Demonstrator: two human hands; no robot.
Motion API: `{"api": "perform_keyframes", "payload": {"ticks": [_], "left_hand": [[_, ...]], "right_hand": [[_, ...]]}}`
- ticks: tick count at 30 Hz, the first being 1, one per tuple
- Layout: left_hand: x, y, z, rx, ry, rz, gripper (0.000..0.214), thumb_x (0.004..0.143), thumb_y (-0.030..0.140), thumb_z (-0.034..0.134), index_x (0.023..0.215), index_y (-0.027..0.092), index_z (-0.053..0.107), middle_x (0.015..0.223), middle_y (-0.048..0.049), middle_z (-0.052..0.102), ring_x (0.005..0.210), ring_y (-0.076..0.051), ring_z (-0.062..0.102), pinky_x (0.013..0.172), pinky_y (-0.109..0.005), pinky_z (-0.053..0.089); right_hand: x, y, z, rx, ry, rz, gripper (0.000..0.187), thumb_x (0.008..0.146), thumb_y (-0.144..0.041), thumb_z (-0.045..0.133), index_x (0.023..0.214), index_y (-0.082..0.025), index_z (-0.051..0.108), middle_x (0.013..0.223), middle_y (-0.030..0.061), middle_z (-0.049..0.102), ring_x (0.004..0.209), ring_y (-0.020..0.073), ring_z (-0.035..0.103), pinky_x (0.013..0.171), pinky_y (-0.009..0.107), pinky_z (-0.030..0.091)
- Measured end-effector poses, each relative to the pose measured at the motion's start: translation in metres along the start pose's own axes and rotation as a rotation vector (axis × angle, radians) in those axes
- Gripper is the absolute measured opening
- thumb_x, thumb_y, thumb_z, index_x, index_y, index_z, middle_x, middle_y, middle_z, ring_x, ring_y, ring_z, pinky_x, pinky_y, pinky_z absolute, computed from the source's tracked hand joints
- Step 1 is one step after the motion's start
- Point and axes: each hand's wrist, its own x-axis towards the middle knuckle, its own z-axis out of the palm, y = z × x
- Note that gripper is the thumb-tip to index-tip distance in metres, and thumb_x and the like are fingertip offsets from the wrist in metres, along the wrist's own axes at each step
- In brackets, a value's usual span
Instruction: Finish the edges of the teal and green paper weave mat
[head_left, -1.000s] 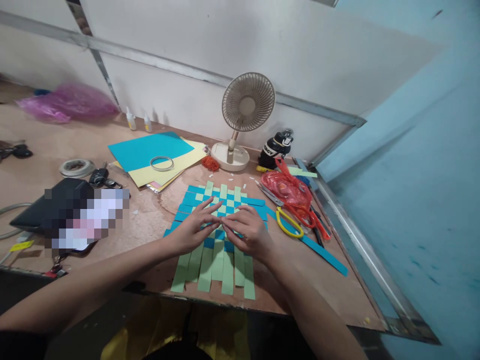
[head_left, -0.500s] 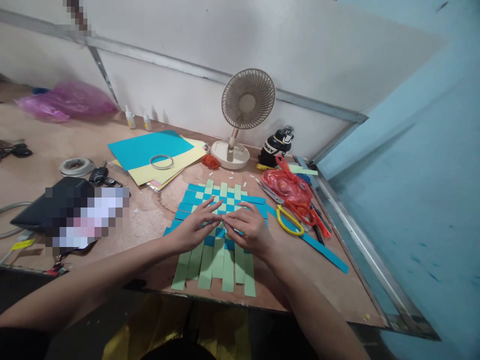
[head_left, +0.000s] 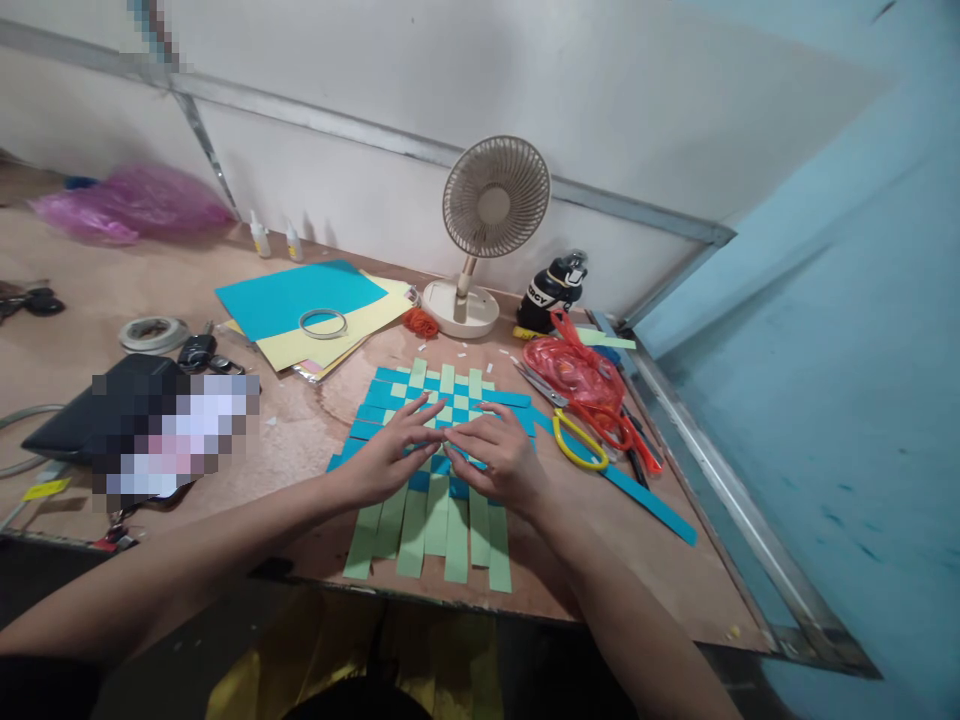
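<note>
A small craft workroom; a wooden workbench (head_left: 97, 265) stands against a white panelled wall (head_left: 450, 70); glue bottles (head_left: 259, 240) line its back edge, upper left; coloured card (head_left: 300, 298), scissors (head_left: 574, 445) and woven paper strips (head_left: 450, 545) lie on top.

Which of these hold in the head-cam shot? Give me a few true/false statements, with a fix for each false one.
1. The left hand and right hand are both over a woven mat of green and blue paper strips. True.
2. The yellow-handled scissors lie left of the mat. False: they lie right of it, beside a red plastic bag.
3. A desk fan stands beyond the mat, near the wall. True.
4. The pink plastic bag lies on the blue card. False: it lies at the far left of the table, by the wall.
</note>
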Motion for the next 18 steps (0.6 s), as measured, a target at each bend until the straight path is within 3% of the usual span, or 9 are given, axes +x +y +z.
{"api": "perform_keyframes", "payload": {"ticks": [18], "left_hand": [[0.0000, 0.0007, 0.0001, 0.004, -0.017, -0.006, 0.028, 0.097, 0.028, 0.045, 0.115, 0.022, 0.066, 0.152, -0.0077, 0.037, 0.147, -0.026, 0.015, 0.116, -0.055, 0.023]], "right_hand": [[0.0005, 0.0001, -0.0009, 0.030, -0.011, 0.014, 0.013, 0.087, -0.020, 0.059, 0.094, -0.022, 0.070, 0.086, 0.0019, 0.075, 0.074, 0.0142, 0.068, 0.093, 0.041, 0.046]]}}
